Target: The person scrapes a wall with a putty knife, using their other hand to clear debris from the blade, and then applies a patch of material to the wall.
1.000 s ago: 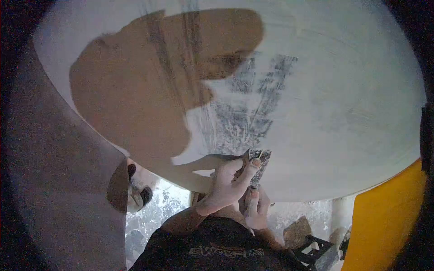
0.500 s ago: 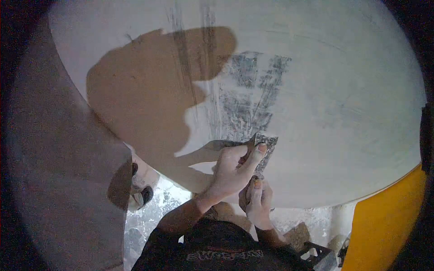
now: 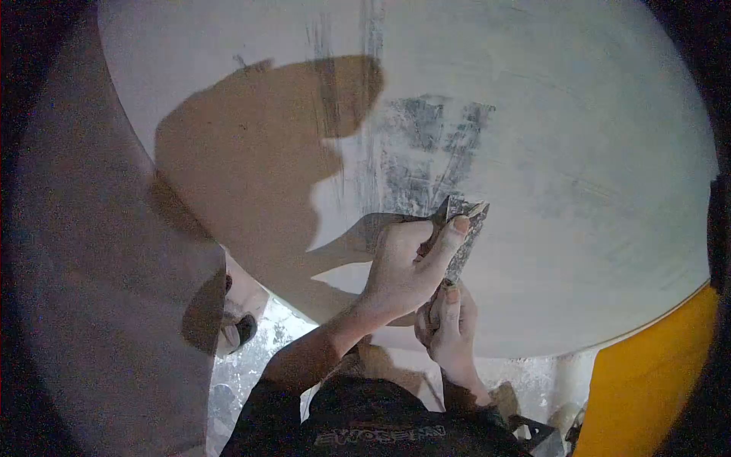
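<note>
Both hands are closed on a putty knife (image 3: 462,255) with a grey, plaster-specked blade. My left hand (image 3: 407,266) grips the blade near its wide end, thumb lying on top. Lower down, my right hand (image 3: 451,324) wraps around the handle, most of which is hidden by the fingers. A pale lump sits at the blade's upper right corner. Beneath the hands spreads a large, rounded whitish surface (image 3: 563,251) bearing dark, streaky scraped patches (image 3: 426,152) just above the blade. White dust coats the fingers.
The shadow (image 3: 236,167) of my head and arms falls on the left of the pale surface. A grey panel (image 3: 114,305) stands at left and a yellow panel (image 3: 640,381) at lower right. A shoe (image 3: 245,329) shows on the speckled floor (image 3: 278,343).
Both hands have shifted slightly up and right with the putty knife. A pale lump now shows at the blade's corner. The view has moved a little over the surface.
</note>
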### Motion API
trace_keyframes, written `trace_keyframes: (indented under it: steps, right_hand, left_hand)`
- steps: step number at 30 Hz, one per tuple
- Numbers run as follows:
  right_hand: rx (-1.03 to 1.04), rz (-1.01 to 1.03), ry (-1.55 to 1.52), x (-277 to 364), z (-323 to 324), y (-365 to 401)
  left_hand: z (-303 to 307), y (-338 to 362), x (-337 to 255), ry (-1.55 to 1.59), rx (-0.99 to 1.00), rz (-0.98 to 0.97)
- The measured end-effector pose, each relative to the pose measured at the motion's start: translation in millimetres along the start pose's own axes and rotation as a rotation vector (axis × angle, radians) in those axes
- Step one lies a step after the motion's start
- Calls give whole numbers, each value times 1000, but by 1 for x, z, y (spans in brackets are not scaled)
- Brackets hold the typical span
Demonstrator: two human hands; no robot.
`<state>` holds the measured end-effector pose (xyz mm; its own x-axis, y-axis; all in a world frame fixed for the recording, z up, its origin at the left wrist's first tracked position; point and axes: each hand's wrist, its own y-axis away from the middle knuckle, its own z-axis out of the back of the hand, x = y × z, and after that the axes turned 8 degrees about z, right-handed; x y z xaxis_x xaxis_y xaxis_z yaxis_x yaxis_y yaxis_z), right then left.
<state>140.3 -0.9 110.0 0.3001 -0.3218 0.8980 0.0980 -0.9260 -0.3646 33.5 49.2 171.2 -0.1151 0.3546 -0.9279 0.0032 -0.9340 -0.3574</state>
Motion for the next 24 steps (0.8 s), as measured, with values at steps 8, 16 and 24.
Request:
trace_keyframes:
  steps: [8, 16, 24]
  right_hand:
    - [14, -70, -183, 12, -10, 6]
    - [20, -85, -127, 14, -20, -5]
    - [25, -78, -98, 33, -23, -16]
  left_hand:
    - [8, 5, -19, -61, 103, 94]
    - [14, -1, -14, 1, 58, 62]
    - [17, -12, -31, -121, 16, -27]
